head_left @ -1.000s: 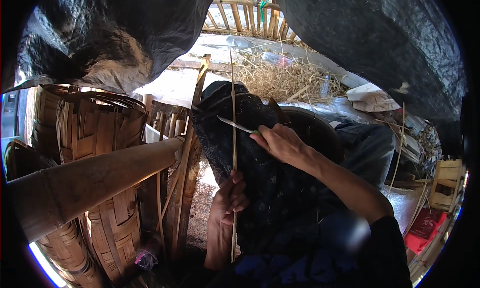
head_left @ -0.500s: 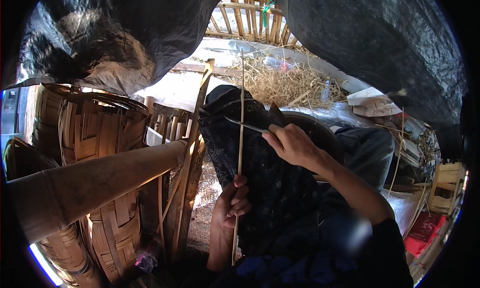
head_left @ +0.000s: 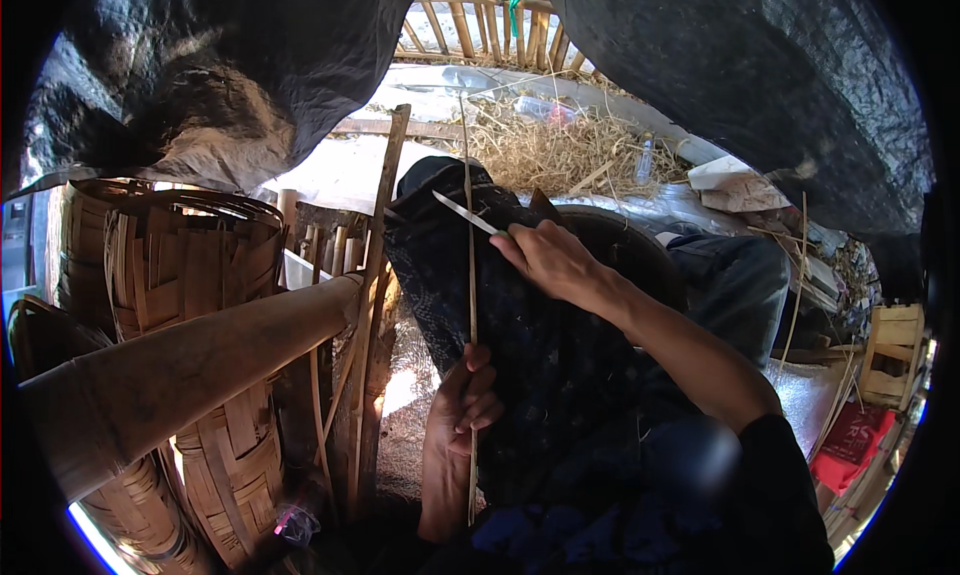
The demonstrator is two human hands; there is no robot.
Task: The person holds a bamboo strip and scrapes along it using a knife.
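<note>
My left hand (head_left: 466,400) is closed around the lower part of a long thin bamboo strip (head_left: 472,285), which stands nearly upright in front of me. My right hand (head_left: 553,258) grips a knife (head_left: 463,211); its handle is mostly hidden in the fingers. The narrow blade points up and to the left and crosses the upper part of the strip. Whether the edge touches the strip I cannot tell. Beneath both hands a dark patterned cloth (head_left: 540,375) covers my lap.
A thick bamboo pole (head_left: 200,375) juts in from the left, before woven bamboo baskets (head_left: 200,265). Split bamboo pieces (head_left: 375,265) stand beside my leg. Straw shavings (head_left: 540,150) lie ahead. Dark sheeting (head_left: 760,95) hangs above. A red bag (head_left: 853,445) is at the right.
The knife and right hand have moved slightly left and up, and the blade now shows its bright flat side. My left hand keeps its hold; the whole view has shifted a little.
</note>
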